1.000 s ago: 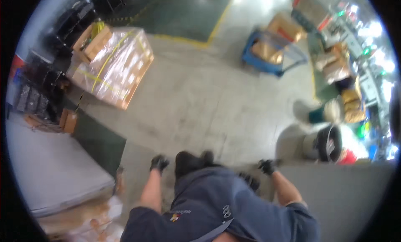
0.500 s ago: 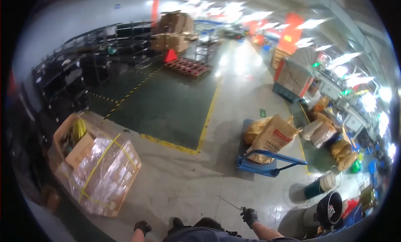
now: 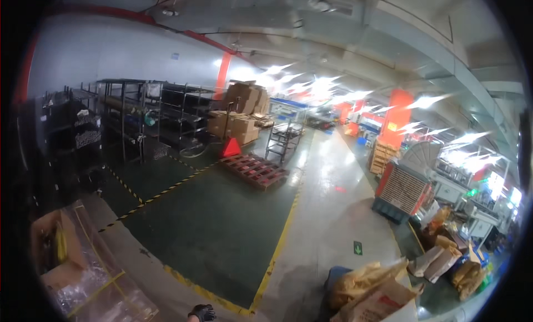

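Wrapped load [image 3: 105, 291] at the lower left, covered in clear plastic with yellow straps [image 3: 121, 275], partly cut off by the edge of the view. On it stands an open cardboard box [image 3: 69, 273] with something yellow [image 3: 61, 244] inside. Just to the right of the load, at the bottom edge, is the left hand [image 3: 202, 312] in a black glove, not touching the load. Its fingers look loosely curled; whether they hold anything I cannot tell. The right hand, visible half a second ago, is now out of view, so its state cannot be told either.

The view has also just tipped up to take in more of the room — a sign, perhaps, that the person is looking ahead rather than handling the load.

At the lower right, brown paper bags [image 3: 383, 305] rest on a blue cart [image 3: 335, 277], well apart from the left hand. Ahead spreads a green floor area [image 3: 222, 233], edged by a yellow line [image 3: 275, 255]. Farther off, a slatted machine [image 3: 402, 188] stands on the right, and black shelves [image 3: 127, 116] on the left. Beyond the green area's middle — a red pallet [image 3: 255, 169], a red cone [image 3: 230, 147] beside it, and piled cardboard boxes [image 3: 233, 125] behind.
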A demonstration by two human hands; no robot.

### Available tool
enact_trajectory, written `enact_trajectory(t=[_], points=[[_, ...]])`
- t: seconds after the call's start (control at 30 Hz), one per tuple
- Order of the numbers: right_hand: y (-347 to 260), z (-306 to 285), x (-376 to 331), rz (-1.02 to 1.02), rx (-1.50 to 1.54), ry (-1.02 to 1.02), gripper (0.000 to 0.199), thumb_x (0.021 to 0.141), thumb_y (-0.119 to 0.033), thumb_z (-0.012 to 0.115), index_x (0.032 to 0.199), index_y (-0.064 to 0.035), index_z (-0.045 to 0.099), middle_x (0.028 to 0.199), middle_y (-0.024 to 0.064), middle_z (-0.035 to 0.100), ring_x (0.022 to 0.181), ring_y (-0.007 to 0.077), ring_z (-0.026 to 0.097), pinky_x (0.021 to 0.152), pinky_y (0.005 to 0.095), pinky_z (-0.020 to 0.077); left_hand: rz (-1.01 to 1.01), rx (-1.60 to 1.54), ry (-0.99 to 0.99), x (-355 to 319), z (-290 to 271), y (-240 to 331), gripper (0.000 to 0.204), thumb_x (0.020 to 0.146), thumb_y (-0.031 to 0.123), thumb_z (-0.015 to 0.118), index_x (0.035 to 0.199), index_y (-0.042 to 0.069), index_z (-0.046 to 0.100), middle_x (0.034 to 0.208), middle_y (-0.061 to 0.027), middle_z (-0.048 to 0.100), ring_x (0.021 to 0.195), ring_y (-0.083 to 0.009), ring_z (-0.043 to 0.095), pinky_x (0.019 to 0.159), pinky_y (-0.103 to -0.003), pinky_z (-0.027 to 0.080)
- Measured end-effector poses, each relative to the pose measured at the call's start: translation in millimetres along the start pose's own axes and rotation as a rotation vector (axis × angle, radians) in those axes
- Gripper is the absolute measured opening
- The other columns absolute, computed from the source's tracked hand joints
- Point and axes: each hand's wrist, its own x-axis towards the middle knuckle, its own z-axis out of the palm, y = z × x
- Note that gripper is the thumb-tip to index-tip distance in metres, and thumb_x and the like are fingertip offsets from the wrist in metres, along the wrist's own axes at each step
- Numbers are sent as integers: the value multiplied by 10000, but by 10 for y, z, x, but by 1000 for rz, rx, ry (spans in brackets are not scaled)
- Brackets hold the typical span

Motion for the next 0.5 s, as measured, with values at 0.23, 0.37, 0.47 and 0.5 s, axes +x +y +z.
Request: enact_trajectory(t=[0.23,0.37,0.47,0.5], points=[[470,1452,2776,-275,-607,303,299,866,-328,464,1008,-78,550,870,108,555,738,223,539,607,347,456,-791,-1194,391,632,-1513,917,378,895,307,509,1100,-10,533,855,-117,597,674,-202,597,632,-340,497],[1388,2045,1969,-387,-1008,194,302,865,-291,466,1082,-90,524,973,124,556,833,246,551,662,360,464,-1238,-1254,359,724,-1459,773,433,898,319,510,1195,5,484,956,-132,614,781,-237,616,656,-378,502],[1532,2404,1128,-241,-756,-88,248,877,-170,431,1044,-17,532,949,171,560,840,277,553,691,388,462,-1251,-483,-12,707,-1299,-19,446,890,362,464,1207,50,485,1051,-127,585,926,-260,570,759,-390,461],[1131,2053,1394,97,-429,-363,245,894,-146,391,1032,3,528,958,135,538,845,264,538,685,380,452,-954,41,-303,941,-1445,-225,452,879,404,418,1198,97,508,1145,-119,548,1042,-268,520,865,-390,419]])
